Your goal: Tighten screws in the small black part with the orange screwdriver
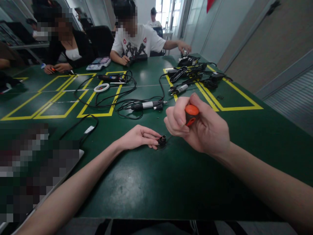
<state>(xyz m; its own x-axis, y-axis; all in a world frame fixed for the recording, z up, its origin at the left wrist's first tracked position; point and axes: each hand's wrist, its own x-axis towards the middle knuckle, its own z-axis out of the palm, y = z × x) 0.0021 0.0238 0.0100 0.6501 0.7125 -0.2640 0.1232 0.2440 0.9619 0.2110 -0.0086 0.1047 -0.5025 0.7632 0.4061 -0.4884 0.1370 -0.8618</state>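
Note:
My left hand (141, 137) reaches in low over the table, its fingers closed on the side of a small black round part (161, 142) with a short metal tube standing up from it. That part rests on the green tabletop. Higher and nearer to me, my right hand (199, 125) is wrapped round an orange-and-black screwdriver (192, 111), with the handle's orange end facing me. Most of the shaft is hidden behind my fingers; a thin dark line shows between that hand and the black part.
Beyond my hands lie a grey-and-black electric screwdriver (146, 105), black cables (107, 106), a white ring (101, 87) and a heap of black tools (190, 73). Yellow tape (242, 108) marks boxes on the table. Two people sit across; a blurred laptop-like object (49, 169) is at left.

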